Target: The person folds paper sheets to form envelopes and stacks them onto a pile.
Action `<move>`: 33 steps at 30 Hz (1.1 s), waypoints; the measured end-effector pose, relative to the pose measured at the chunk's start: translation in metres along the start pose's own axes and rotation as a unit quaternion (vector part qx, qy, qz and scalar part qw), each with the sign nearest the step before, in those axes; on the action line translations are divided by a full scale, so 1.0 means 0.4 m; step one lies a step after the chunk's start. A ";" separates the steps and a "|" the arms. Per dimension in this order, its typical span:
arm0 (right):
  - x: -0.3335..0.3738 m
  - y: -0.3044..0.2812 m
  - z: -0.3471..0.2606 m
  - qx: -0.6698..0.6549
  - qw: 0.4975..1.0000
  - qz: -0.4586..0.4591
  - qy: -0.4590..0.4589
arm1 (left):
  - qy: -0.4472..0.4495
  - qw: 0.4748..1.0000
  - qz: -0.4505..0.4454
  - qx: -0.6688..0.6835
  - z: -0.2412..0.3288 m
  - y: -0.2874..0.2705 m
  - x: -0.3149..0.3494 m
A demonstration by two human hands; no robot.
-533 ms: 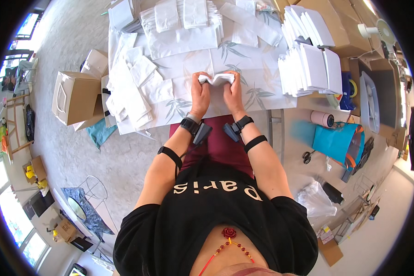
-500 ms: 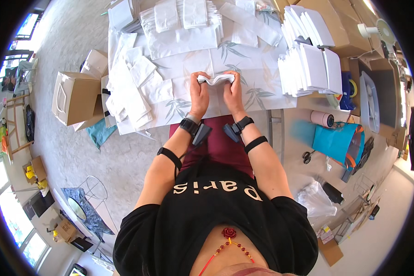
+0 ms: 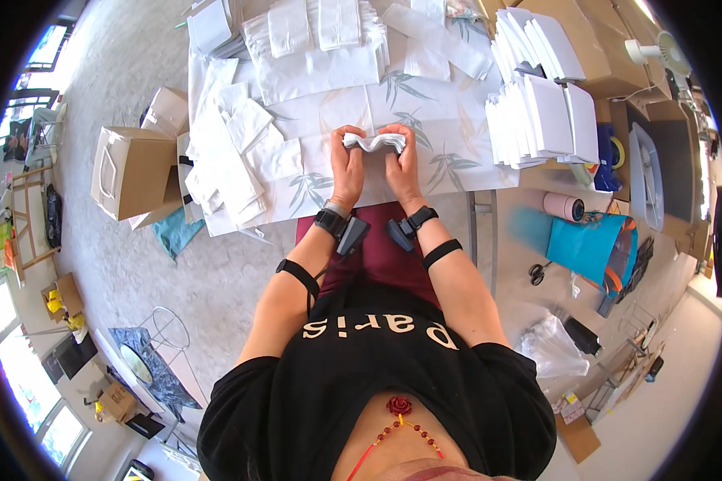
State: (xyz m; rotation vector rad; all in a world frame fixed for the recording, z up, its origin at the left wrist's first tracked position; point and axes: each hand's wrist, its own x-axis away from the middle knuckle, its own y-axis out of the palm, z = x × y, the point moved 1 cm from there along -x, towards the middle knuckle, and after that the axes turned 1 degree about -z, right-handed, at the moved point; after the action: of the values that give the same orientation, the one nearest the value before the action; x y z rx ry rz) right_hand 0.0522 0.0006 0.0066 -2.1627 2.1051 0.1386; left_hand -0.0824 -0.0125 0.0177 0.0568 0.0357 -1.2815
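Note:
Between my two hands I hold a small stack of thin white sheets (image 3: pixel 375 144), bent into a wave, above the near part of the table. My left hand (image 3: pixel 347 167) is closed on its left end. The right end is gripped by my right hand (image 3: pixel 402 160). Whether the sheets are flat or bag-like I cannot tell. Loose white pieces (image 3: pixel 241 152) lie heaped to the left of my hands. Farther back are piles of flat white packets (image 3: pixel 317 68). To the right stand folded white stacks (image 3: pixel 529 120).
A leaf-patterned cloth covers the table (image 3: pixel 449 164). Brown cardboard boxes (image 3: pixel 140 168) stand at its left, more at the far right. A pink cylinder (image 3: pixel 563 206), a turquoise bag (image 3: pixel 582 248) and black scissors (image 3: pixel 539 273) are at the right.
My right hand has come slightly closer to the left one, and the stack between them bends a little more. My left hand stays nearly in place.

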 end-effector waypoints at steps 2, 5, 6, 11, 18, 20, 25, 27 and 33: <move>-0.006 -0.006 0.002 0.003 0.999 0.029 -0.016 | 0.018 0.999 0.020 0.027 0.001 -0.002 -0.006; -0.007 -0.011 0.005 0.009 1.000 0.022 -0.007 | 0.016 1.000 -0.005 -0.014 0.000 0.000 -0.002; -0.007 -0.012 0.000 0.011 1.000 0.011 0.002 | 0.003 1.000 0.011 0.020 0.012 0.009 -0.004; -0.015 -0.022 -0.008 0.011 0.999 0.000 0.034 | 0.030 1.000 -0.004 -0.002 0.014 0.007 -0.013; -0.013 -0.031 -0.025 0.034 0.998 0.036 -0.031 | 0.003 0.999 0.005 0.051 0.010 -0.031 -0.014; -0.010 -0.029 -0.020 0.050 0.998 0.033 -0.027 | -0.023 0.999 -0.010 0.029 0.002 -0.045 -0.008; -0.009 -0.009 -0.010 0.066 0.998 0.022 -0.007 | 0.007 0.999 0.011 -0.033 -0.004 -0.008 -0.012; 0.004 -0.005 -0.022 0.044 0.999 0.015 0.020 | 0.029 0.999 0.016 -0.019 0.022 0.001 -0.004; 0.016 -0.012 -0.019 0.019 0.999 0.049 -0.012 | 0.018 0.999 0.011 -0.037 0.021 -0.012 0.003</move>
State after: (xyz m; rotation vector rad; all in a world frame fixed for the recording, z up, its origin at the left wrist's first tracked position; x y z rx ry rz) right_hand 0.0569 -0.0067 0.0131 -2.0271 2.1835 0.1330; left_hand -0.0865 -0.0157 0.0258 0.0155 0.1126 -1.2561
